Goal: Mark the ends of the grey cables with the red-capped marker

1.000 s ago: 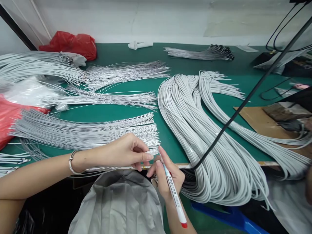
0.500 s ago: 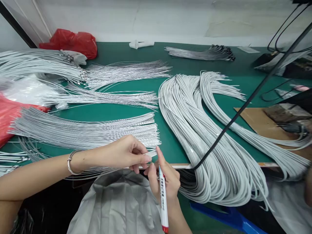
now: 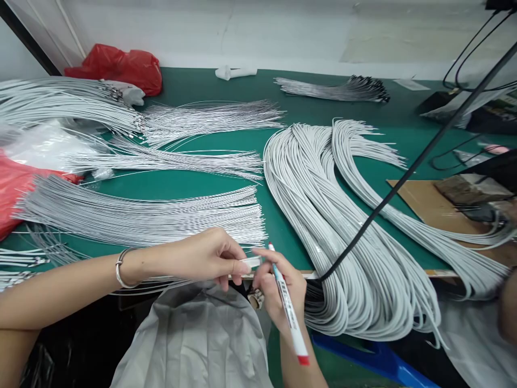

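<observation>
We view a green table [image 3: 288, 210] from above, with both of the person's hands at its front edge. The left hand [image 3: 226, 261] is closed in a narrow pinch on a small group of white wires [image 3: 252, 262]; their pale ends stick out past the thumb toward the right hand [image 3: 281, 288]. We cannot count these wires. The right hand grips a white pen [image 3: 290, 312], tilted, its tip pointing away from the person and its red end toward the body. The tip stands apart from the wire ends. We note the right index fingertip beside those ends, but cannot tell whether it touches them. Just beyond the left hand lies a broad spread of thin wires [image 3: 149, 215]. To the right, we find a thick pile of cables [image 3: 319, 210] hanging over the edge, crossed by a black cord [image 3: 388, 195].
</observation>
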Demonstrator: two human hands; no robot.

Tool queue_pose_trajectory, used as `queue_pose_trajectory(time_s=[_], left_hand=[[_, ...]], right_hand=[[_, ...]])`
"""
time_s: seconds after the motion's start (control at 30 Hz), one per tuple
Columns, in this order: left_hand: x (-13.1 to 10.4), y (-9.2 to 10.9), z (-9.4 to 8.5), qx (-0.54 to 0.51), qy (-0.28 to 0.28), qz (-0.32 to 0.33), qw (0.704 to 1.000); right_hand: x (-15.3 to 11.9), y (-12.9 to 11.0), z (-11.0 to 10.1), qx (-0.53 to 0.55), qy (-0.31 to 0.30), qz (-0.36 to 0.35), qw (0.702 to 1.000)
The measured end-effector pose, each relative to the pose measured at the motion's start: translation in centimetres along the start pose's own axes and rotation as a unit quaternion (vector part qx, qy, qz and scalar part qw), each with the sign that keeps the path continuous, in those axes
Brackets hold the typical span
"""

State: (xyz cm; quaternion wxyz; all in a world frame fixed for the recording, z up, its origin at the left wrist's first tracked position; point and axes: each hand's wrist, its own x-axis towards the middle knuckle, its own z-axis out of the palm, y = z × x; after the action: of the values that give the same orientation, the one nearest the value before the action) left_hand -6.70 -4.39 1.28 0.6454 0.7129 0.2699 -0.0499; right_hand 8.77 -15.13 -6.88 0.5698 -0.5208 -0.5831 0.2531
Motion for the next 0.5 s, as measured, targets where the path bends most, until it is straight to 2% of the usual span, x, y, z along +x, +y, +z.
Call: queue_pose_trajectory(time_s=[0.1, 0.17, 0.3, 0.4, 0.5], left_hand=[[0.0, 0.3, 0.2, 0.038, -0.029, -0.01, 0.999], [0.1, 0.4, 0.3, 0.058, -0.036, -0.011, 0.998], [0.4, 0.6, 0.5, 0.076, -0.023, -0.018, 0.997], [0.5, 0.6, 0.4, 0.083, -0.015, 0.001, 0.996], [0.5, 0.6, 0.1, 0.049, -0.019, 0.011, 0.999]], right_hand=[[1.0, -0.3, -0.5, 0.02, -0.063, 0.043, 0.997], [1.3, -0.4, -0.4, 0.033, -0.074, 0.066, 0.995], [1.4, -0.3, -0.2, 0.045, -0.056, 0.097, 0.993], [1.1, -0.1, -0.2, 0.049, -0.048, 0.11, 0.992], [0.5, 0.1, -0.2, 0.063, 0.039, 0.123, 0.99]])
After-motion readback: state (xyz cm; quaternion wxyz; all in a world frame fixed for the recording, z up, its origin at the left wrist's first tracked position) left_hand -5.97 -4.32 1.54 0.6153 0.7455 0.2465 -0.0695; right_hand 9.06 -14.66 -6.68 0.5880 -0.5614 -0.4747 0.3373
